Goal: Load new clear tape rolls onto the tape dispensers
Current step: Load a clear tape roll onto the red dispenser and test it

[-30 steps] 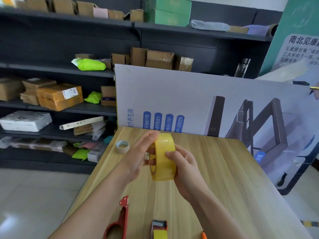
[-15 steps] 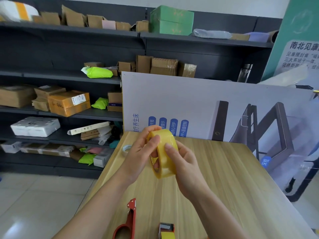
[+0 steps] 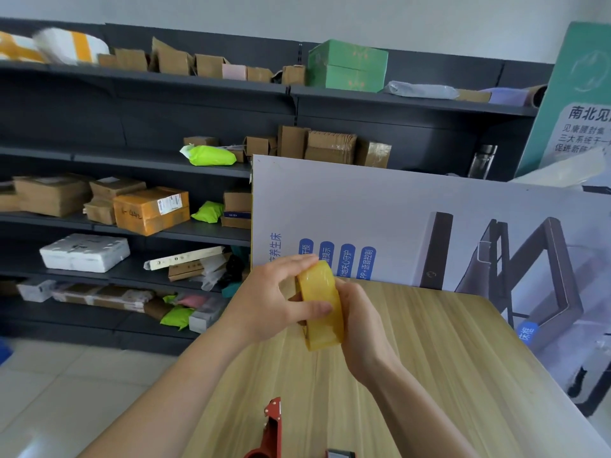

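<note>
At the near edge of the wooden table [image 3: 446, 375] lies my red tape dispenser [image 3: 269, 431], partly cut off. Above the table I hold the yellowish clear tape roll [image 3: 322, 305] upright on its edge between both hands: my left hand [image 3: 264, 302] wraps its left side with the thumb across the front, my right hand [image 3: 360, 325] cups it from behind. Beyond stands a printed board [image 3: 396, 219], then dark shelves [image 3: 132, 160] of cardboard boxes.

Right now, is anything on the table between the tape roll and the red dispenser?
Nothing visible. Both the left hand and the right hand hold the tape roll above the table. Only bare wood lies between it and the red dispenser at the near edge.
</note>
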